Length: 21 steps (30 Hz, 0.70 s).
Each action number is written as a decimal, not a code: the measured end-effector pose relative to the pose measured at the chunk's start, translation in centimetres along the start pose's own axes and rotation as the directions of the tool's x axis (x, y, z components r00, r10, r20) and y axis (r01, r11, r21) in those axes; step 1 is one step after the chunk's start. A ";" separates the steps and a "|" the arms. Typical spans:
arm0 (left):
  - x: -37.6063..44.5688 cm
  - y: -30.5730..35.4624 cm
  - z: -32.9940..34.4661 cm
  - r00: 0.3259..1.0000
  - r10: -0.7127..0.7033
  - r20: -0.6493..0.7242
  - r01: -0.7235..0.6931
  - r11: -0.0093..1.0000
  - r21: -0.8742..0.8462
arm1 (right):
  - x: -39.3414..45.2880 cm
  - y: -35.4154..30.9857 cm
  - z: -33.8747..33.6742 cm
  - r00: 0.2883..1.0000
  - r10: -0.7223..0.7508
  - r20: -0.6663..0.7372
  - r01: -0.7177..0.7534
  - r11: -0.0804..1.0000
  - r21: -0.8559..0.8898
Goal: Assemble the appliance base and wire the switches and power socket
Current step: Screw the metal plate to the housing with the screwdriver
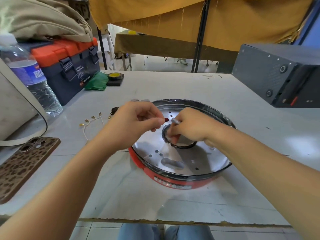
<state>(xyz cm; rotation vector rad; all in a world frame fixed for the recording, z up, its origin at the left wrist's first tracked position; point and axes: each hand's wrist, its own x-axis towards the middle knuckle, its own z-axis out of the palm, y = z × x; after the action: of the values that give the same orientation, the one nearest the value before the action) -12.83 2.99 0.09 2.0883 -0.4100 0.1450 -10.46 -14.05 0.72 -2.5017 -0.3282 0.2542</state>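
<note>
Your left hand (138, 123) pinches small dark red part (166, 120), poised above plate holes, likely for insertion. Right hand (188, 127) grips silver tool (175, 121), fingertips in centre opening (180, 139), probably steadying appliance base (173, 181). Base sits mid-counter (138, 201); terminal wires (91, 121) staged left, within reach.

We reach both bare forearms forward; our left hand (133, 125) curls its fingers into a pinch, our right hand (188, 126) curls fingers downward, gripping.
</note>
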 end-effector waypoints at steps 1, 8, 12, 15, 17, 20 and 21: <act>0.1 0.0 0.2 1.000 -0.011 0.010 0.011 1.000 -0.003 | -0.1 0.2 -0.4 1.000 -0.012 -0.020 0.013 0.998 0.061; 0.7 0.5 1.6 0.999 -0.042 0.019 0.042 0.999 -0.015 | -1.9 1.0 -2.5 0.996 -0.089 -0.006 0.080 0.854 0.514; 0.9 0.7 2.3 0.999 -0.037 -0.001 0.036 0.996 -0.085 | -2.4 1.2 -2.8 0.992 -0.126 -0.028 0.122 0.841 0.528; 1.0 0.9 2.7 0.998 -0.048 -0.042 0.042 0.990 -0.136 | -2.3 1.5 -2.6 0.990 -0.114 -0.081 0.140 0.843 0.519; 1.2 1.0 2.8 0.997 -0.059 -0.058 0.048 0.985 -0.164 | -2.1 1.7 -2.5 0.988 -0.111 -0.110 0.152 0.848 0.508; 1.2 1.2 2.9 0.997 -0.063 -0.044 0.054 0.982 -0.178 | -2.1 1.9 -2.3 0.983 -0.129 -0.134 0.178 0.854 0.489; 1.1 1.3 3.0 0.998 -0.062 -0.033 0.056 0.983 -0.173 | -2.2 1.9 -2.4 0.982 -0.135 -0.135 0.185 0.854 0.487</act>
<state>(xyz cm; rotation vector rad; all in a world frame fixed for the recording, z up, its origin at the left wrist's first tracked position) -12.39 -0.42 -0.12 1.9224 -0.3253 0.1103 -11.58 -17.43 1.76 -1.9539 -0.3754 0.1276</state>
